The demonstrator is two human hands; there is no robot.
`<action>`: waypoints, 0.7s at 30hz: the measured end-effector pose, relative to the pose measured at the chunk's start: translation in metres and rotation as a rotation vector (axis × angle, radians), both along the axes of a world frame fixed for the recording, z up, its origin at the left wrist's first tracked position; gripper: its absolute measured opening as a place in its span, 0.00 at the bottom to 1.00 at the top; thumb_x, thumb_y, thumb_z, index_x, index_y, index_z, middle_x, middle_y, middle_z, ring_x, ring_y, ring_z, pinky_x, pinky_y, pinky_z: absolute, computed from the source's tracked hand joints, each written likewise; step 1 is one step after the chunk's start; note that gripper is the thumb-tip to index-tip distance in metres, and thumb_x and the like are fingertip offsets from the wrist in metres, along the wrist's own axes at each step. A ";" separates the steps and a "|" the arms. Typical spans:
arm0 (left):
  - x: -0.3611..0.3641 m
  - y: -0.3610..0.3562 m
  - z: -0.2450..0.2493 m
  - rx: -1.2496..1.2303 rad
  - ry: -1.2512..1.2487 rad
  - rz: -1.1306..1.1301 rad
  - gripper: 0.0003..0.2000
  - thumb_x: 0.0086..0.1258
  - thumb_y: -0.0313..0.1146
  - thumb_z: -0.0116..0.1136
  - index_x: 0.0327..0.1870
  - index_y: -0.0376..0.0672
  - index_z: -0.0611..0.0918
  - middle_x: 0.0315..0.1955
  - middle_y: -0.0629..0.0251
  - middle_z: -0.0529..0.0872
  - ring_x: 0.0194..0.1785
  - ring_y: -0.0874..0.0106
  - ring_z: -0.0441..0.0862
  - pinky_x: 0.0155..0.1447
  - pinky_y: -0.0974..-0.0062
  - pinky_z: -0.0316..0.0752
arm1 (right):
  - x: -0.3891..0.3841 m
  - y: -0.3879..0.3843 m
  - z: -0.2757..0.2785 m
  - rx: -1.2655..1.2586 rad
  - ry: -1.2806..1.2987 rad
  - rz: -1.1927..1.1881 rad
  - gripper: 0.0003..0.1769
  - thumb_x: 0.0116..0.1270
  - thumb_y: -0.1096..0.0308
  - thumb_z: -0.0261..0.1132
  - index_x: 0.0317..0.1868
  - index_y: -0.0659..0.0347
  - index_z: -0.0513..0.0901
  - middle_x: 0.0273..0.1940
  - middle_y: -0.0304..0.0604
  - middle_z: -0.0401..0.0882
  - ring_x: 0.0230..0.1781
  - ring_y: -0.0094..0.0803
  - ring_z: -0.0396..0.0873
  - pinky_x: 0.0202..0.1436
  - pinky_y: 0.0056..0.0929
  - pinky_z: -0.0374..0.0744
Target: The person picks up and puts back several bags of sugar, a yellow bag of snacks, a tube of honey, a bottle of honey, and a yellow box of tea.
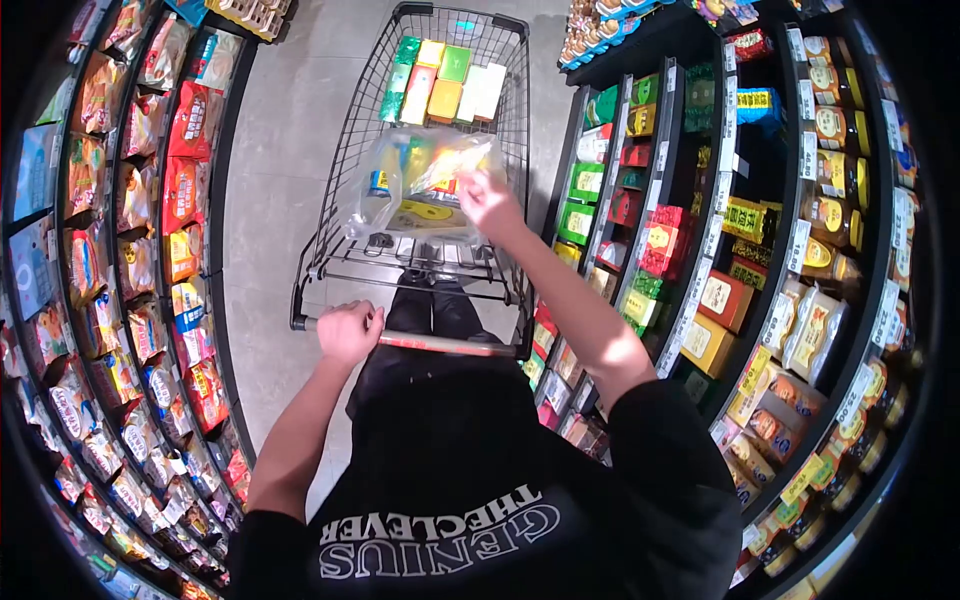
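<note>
My left hand [350,332] is closed around the left end of the shopping cart's handle bar [450,346]. Over the near part of the wire cart [338,200], my right hand [488,206] has its fingers closed at the right side of a clear plastic bag [372,212]. Through the plastic show colourful packages, among them a yellow one [425,210]; glare hides their details. Farther forward in the cart lie several boxes: green ones [397,80], a yellow one [445,98], a red one [418,85] and a pale one [487,92].
Shelves of bagged snacks [187,130] line the left side of the aisle. On the right, shelves hold boxed goods [662,240] and jars [830,125], close to my right arm. Grey floor [285,110] runs alongside the cart. A display of packages [600,30] stands ahead on the right.
</note>
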State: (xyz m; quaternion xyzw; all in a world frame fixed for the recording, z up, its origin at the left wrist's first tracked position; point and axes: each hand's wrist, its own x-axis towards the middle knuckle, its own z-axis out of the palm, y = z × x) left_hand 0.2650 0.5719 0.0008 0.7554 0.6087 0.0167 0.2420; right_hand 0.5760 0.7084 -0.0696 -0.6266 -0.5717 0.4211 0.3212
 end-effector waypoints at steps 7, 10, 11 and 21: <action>0.016 0.006 -0.005 -0.205 0.101 0.136 0.11 0.65 0.44 0.61 0.25 0.51 0.86 0.17 0.64 0.84 0.24 0.58 0.84 0.33 0.58 0.77 | -0.017 0.133 -0.141 -0.057 -0.412 0.019 0.35 0.60 0.60 0.75 0.67 0.62 0.77 0.58 0.55 0.81 0.56 0.50 0.84 0.62 0.45 0.81; 0.020 0.006 -0.007 -0.208 0.147 0.130 0.11 0.64 0.42 0.59 0.25 0.50 0.85 0.17 0.62 0.84 0.24 0.56 0.83 0.33 0.57 0.77 | -0.011 0.159 -0.176 -0.158 -0.512 0.074 0.43 0.58 0.57 0.77 0.71 0.65 0.72 0.59 0.63 0.79 0.59 0.59 0.81 0.65 0.46 0.81; 0.021 0.005 -0.008 -0.231 0.149 0.121 0.11 0.64 0.42 0.59 0.24 0.49 0.84 0.17 0.61 0.84 0.24 0.56 0.83 0.33 0.57 0.77 | -0.010 0.166 -0.194 -0.110 -0.464 0.024 0.44 0.58 0.57 0.78 0.72 0.65 0.71 0.59 0.64 0.79 0.59 0.59 0.81 0.65 0.46 0.81; 0.022 0.007 -0.013 -0.196 0.144 0.108 0.10 0.62 0.41 0.59 0.24 0.48 0.81 0.18 0.64 0.82 0.24 0.59 0.83 0.33 0.58 0.76 | -0.045 0.223 -0.275 -0.268 -0.122 -0.429 0.52 0.56 0.49 0.81 0.69 0.73 0.64 0.60 0.65 0.75 0.61 0.59 0.79 0.64 0.49 0.81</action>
